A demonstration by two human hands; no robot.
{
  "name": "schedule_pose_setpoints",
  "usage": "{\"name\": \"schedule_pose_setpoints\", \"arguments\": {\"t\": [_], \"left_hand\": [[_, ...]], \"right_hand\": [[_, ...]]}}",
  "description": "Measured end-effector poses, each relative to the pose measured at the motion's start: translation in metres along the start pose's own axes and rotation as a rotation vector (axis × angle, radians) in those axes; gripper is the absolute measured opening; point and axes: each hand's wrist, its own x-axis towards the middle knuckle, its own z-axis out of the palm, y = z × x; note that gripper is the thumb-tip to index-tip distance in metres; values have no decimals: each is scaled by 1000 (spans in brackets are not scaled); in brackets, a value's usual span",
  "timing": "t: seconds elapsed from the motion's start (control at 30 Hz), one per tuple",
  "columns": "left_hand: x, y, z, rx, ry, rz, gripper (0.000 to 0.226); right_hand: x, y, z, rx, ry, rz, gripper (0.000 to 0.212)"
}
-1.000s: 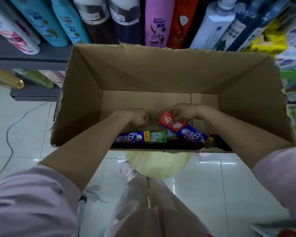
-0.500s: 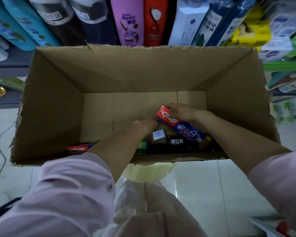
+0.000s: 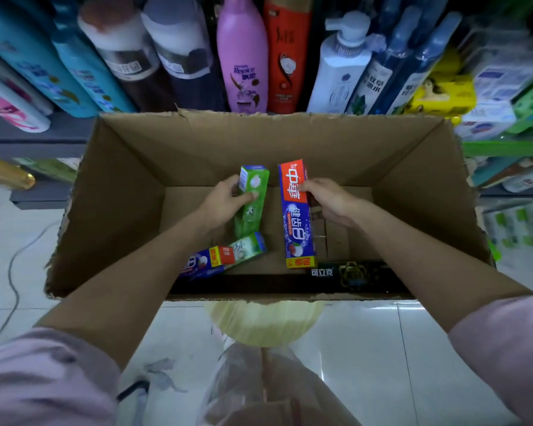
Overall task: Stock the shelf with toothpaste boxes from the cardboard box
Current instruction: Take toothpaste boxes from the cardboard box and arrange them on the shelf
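Now both hands are reaching inside the cardboard box (image 3: 428,186): the left hand (image 3: 225,199) is gripping a green toothpaste box (image 3: 253,195), fingers curled round it, while the right hand (image 3: 323,199) is pinching a red-and-blue toothpaste box (image 3: 297,229). Another toothpaste box (image 3: 225,256) is lying on the cardboard box's floor.

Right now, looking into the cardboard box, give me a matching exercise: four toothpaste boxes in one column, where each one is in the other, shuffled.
Things:
1. green toothpaste box
2. red and blue toothpaste box
3. black toothpaste box
4. blue and green toothpaste box

Places:
A. lying by the near wall of the cardboard box, right side
B. held in the left hand
C. lying loose on the bottom, below the left hand
D. held in the right hand

Pairs: 1-B, 2-D, 3-A, 4-C
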Motion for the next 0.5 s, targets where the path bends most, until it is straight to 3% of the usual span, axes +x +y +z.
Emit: {"name": "schedule_pose_setpoints", "arguments": {"t": [0.13,0.33,0.4,0.5], "left_hand": [[-20,37,-9,-272,13,106,39],[-52,87,-27,-394,77,193,15],[-63,104,-36,-462,131,240,4],[-77,130,-62,-581,272,280,6]], "right_hand": [[-13,-23,13,96,28,-175,10],[-45,-57,33,190,36,-457,7],[-57,-74,40,214,48,-533,10],[-80,-110,55,291,52,-631,16]]}}
